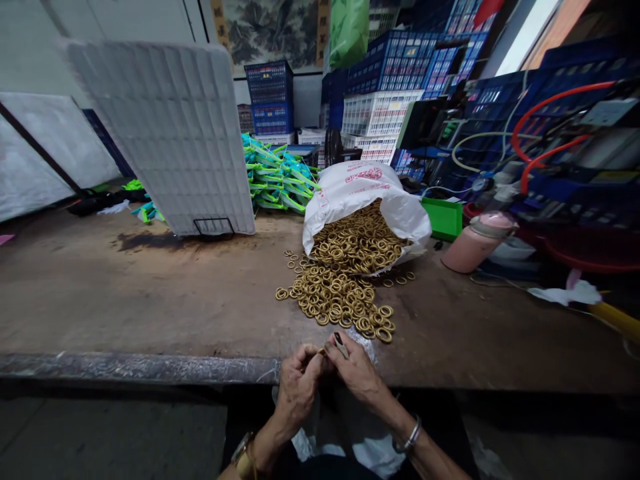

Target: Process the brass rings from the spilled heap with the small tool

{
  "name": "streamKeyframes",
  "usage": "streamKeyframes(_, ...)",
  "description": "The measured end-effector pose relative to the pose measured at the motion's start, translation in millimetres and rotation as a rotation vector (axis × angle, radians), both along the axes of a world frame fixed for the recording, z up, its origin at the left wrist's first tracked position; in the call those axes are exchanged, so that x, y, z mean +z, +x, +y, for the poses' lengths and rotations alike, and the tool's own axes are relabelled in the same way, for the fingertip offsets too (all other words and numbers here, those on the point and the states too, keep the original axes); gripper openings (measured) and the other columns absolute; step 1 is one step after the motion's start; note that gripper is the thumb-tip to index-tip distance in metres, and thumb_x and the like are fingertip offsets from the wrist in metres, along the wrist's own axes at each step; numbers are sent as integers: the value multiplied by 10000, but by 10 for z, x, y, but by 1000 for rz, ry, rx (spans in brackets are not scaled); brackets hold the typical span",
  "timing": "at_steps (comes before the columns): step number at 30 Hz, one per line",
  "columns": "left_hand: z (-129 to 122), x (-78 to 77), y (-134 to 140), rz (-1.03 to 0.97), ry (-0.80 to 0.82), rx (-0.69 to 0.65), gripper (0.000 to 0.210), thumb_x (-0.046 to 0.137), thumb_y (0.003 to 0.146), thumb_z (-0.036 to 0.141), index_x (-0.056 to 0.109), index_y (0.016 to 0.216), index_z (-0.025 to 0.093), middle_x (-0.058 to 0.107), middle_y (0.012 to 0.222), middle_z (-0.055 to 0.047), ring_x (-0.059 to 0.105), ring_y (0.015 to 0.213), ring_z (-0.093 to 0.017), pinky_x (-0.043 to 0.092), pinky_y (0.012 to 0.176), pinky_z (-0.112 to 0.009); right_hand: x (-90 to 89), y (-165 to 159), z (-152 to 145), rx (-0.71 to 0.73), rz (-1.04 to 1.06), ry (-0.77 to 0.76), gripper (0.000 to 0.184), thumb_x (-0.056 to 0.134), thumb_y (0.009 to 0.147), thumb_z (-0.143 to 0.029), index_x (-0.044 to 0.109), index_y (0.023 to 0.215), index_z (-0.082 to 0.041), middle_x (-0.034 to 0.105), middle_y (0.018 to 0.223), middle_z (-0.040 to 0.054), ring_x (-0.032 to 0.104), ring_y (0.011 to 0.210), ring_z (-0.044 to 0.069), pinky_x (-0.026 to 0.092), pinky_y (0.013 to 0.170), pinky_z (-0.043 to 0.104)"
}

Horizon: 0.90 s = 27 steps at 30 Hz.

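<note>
At the front edge of the table, my left hand [299,383] is closed on a gold-coloured ring [321,351], pinched between thumb and fingers. Close beside it, my right hand [357,373] is closed around a small blade-like tool [341,345] with a dark tip, its lower end hidden by the fingers. The fingertips of both hands meet near the ring. Just beyond them lies a heap of gold-coloured rings [333,293], spilling from the mouth of a white woven sack [367,180] that lies on its side.
A white ribbed panel [165,133] leans upright on the table [125,300], left of a pile of green and blue pieces [280,177]. On the right are a pink bottle [477,243], a green tray [443,219] and red hoses [530,133]. Stacked crates [385,63] stand behind.
</note>
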<state>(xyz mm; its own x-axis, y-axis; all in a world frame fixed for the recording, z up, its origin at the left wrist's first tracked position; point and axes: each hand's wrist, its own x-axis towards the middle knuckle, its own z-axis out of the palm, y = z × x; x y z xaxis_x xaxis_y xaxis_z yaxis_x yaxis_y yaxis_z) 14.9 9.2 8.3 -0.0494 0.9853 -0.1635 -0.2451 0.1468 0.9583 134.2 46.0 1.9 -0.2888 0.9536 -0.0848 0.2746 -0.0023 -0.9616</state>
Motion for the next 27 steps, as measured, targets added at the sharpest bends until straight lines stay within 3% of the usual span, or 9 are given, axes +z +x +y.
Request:
streamKeyframes(2,-17,-1,-18,55,54,-19,254,596,708,374,548,640,134,489,564,33,427,518,-63,369,517,-178,44,-10,6,-16,-56,38,254,422,786,-395,391,630,-196,393,578,-51,384,559,98,309,527,215)
streamKeyframes(5,-38,-52,-42,58,-53,-69,284,565,721,428,531,676,149,444,502,57,350,401,-42,283,393,-167,91,-24,1,-35,-115,57,237,430,772,-372,397,619,-195,383,568,-53,380,563,100,301,533,219)
streamKeyframes(8,-43,-135,-59,-50,-134,-140,310,513,752,461,496,675,161,420,465,69,275,331,-29,183,329,-165,96,-32,-12,-23,-108,35,214,433,763,-356,405,625,-194,392,567,-55,383,551,97,307,534,218)
streamKeyframes(14,-38,-199,-54,-265,-97,-158,296,521,761,432,482,674,152,435,498,60,289,343,-24,194,323,-154,23,-23,-7,-21,-32,-4,210,376,793,-350,444,679,-187,459,576,-40,427,547,104,335,540,219)
streamKeyframes(17,-46,-187,-52,-234,-89,-129,295,514,766,432,471,671,156,453,509,57,295,339,-24,212,320,-156,-11,7,-12,-21,-154,70,224,351,806,-329,432,649,-192,459,560,-32,431,538,108,322,529,220)
streamKeyframes(21,-43,-167,-71,-166,-94,-119,291,514,760,450,448,690,175,411,462,80,290,332,-30,230,335,-158,-37,26,-74,93,-400,236,114,368,744,-154,456,683,-193,488,572,-23,437,535,107,283,522,217)
streamKeyframes(27,-38,-157,-94,-67,-32,-91,319,533,731,480,426,695,181,368,429,94,281,355,-34,215,367,-163,-58,-15,-132,134,-594,354,226,369,649,-36,480,780,-184,559,659,3,476,580,117,260,539,221)
